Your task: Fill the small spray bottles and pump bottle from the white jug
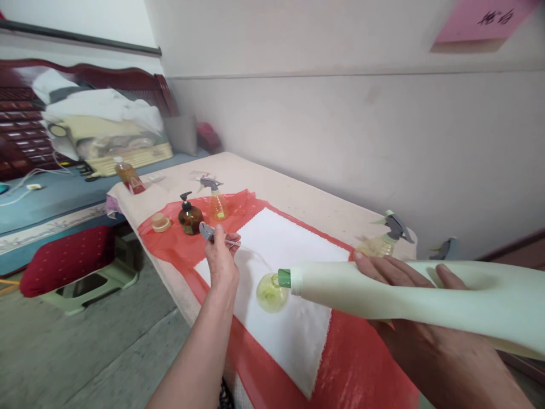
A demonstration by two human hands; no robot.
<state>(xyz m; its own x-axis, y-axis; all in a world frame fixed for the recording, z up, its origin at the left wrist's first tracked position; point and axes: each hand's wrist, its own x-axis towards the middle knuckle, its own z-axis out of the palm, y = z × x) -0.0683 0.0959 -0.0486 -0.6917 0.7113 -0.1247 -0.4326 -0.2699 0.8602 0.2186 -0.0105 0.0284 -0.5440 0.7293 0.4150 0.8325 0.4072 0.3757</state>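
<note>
My right hand [419, 295] is wrapped round a large pale green jug [404, 292], held on its side with its green spout [284, 278] over the mouth of a small round clear bottle [271, 292] of yellowish liquid. That bottle stands on a white cloth [276, 250]. My left hand [221, 258] hovers left of it, fingers pinched on a grey spray-pump head [208, 231] with its thin tube.
A red plastic sheet [357, 363] covers the long table. On it stand an amber pump bottle [189, 216], a yellow spray bottle [217, 201], a round lid [160, 221] and another spray bottle [383, 238]. An orange-liquid bottle [130, 176] sits farther back. A red stool [63, 261] stands left.
</note>
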